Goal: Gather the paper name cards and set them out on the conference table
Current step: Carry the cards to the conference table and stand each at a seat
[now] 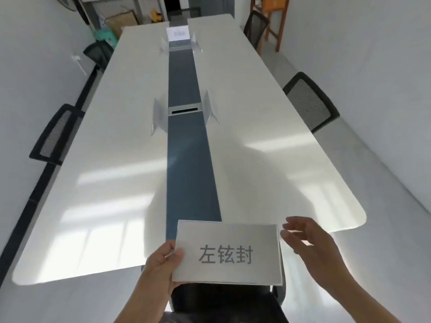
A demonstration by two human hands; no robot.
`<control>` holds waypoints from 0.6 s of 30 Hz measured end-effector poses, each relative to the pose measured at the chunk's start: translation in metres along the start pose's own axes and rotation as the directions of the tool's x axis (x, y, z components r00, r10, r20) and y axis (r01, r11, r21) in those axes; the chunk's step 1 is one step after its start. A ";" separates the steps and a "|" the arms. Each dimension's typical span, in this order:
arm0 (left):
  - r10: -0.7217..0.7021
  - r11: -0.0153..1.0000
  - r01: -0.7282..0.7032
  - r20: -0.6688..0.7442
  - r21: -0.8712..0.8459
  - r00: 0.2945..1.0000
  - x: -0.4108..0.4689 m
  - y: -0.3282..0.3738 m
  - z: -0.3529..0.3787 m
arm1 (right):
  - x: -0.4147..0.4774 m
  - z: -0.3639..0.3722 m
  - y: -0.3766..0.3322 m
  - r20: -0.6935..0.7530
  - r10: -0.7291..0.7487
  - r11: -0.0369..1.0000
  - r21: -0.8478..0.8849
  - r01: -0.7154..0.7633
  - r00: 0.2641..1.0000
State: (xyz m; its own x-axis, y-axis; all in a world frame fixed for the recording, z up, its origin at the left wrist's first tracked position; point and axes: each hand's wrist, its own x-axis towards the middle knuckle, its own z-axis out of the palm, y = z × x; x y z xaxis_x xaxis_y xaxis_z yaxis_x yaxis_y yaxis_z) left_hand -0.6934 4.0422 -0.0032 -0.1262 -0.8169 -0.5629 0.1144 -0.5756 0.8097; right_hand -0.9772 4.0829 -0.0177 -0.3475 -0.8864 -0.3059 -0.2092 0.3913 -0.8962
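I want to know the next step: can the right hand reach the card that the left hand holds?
Probably yes. The right hand is open just beside the name card and nothing lies between them.

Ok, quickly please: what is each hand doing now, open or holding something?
Left hand: closed on the left edge of the name card.
Right hand: open, beside the card's right edge, holding nothing.

Six name cards, four chairs, one table, two hands.

far name card: print too blurred to read | near chair: cut off by bottom edge
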 end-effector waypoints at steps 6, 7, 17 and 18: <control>0.042 0.998 -0.040 -0.043 0.052 0.998 0.023 0.007 -0.009 | 0.065 0.027 -0.033 0.561 0.025 0.922 -0.333 0.198 0.828; 0.043 0.996 -0.041 -0.032 0.074 0.999 0.029 0.009 -0.011 | 0.071 0.035 -0.038 0.615 0.052 0.888 -0.389 0.245 0.787; 0.145 0.906 -0.105 -0.068 0.411 0.987 0.167 0.000 -0.074 | 0.142 0.111 -0.038 0.566 0.200 0.791 -0.575 0.210 0.800; 0.244 0.828 -0.122 -0.156 0.547 0.957 0.194 -0.008 -0.091 | 0.154 0.117 -0.040 0.523 0.176 0.747 -0.623 0.233 0.834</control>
State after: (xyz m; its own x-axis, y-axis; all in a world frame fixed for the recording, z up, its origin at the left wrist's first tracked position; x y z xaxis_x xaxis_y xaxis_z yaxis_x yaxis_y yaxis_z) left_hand -0.6287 3.8849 -0.1338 0.0606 -0.9283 -0.3668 -0.4289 -0.3560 0.8302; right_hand -0.9156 3.9018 -0.0665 0.1511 -0.8000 -0.5807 -0.8062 0.2402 -0.5407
